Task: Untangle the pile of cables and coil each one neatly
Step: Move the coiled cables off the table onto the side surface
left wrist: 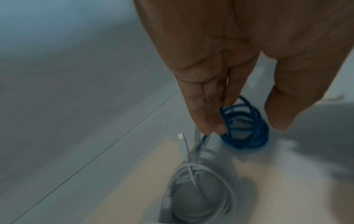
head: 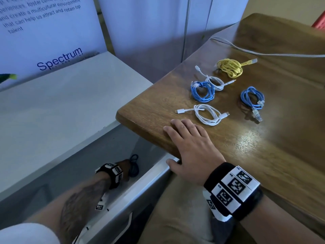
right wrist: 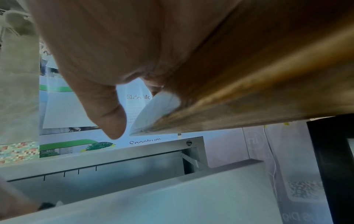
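- We see the wooden table (head: 228, 155) filling the head view from 12 to 5 o'clock, its rounded corner at centre.
- At 9 o'clock from it stands a white cabinet (head: 70, 106), and below that an open grey drawer (head: 151, 173) at about 7 o'clock.
- Our right hand (head: 191, 147) lies flat on the table's near edge, fingers straight and spread, thumb hanging over the edge; it holds nothing.
- Our left hand (left wrist: 210, 72) reaches down into the drawer. In the left wrist view its fingertips (left wrist: 206, 127) meet a dark blue cable coil (left wrist: 247, 128), with the thumb apart at 3 o'clock of the coil; the picture is blurred, so we cannot tell whether the fingers pinch the coil or only touch it.
- Just at 6 o'clock of that coil, also in the drawer, lies a white cable coil (left wrist: 201, 194), its plug end pointing up toward the fingertips.
- On the table five coils lie apart: a yellow cable coil (head: 230, 67) at 12 o'clock of the group, a white charging coil (head: 214, 81) touching a light blue coil (head: 202, 91) at 10 o'clock, a second light blue coil (head: 252, 98) at 3 o'clock, and a second white coil (head: 207, 114) at 6 o'clock, nearest our right hand.
- A loose grey cord (head: 263, 52) runs across the far table.
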Available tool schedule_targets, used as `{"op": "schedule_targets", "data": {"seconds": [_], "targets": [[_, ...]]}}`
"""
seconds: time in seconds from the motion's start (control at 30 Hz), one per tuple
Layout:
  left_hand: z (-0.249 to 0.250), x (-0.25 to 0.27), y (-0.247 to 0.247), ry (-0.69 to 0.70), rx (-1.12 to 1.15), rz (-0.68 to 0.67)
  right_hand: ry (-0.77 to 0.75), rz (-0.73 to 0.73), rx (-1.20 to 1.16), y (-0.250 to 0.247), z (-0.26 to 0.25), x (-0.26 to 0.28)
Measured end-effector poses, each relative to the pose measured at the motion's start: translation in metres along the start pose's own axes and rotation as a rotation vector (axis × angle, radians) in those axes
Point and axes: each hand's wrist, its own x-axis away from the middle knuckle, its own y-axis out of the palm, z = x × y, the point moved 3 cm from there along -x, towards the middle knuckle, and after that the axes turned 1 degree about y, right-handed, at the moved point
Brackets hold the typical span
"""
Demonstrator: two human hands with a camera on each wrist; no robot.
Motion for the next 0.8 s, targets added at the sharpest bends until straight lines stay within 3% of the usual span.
{"op": "schedule_targets", "data": {"seconds": [0.17,0.3,0.5,0.63,0.7,0.8], "targets": [[0.016,0.050,-0.056,0.042,-0.019,-0.015,-0.014,-0.018,-0.039,-0.003,0.001,-0.001],[0.030,0.096,-0.112,0.042,-0.005,0.067,-0.019,-0.022,-0.074,-0.008,0.005,0.006],[0.088,0.201,-0.197,0.254,0.091,0.132,0.063,0.016,-0.111,-0.021,0.035,0.049],[0.149,0.229,-0.259,0.528,0.228,0.451,0.238,0.065,-0.071,-0.025,0.064,0.074],[0.182,0.221,-0.280,0.609,0.143,0.646,0.345,0.064,-0.032,-0.023,0.075,0.085],[0.224,0.188,-0.286,0.614,-0.038,0.683,0.405,0.078,-0.017,-0.019,0.080,0.091]]}}
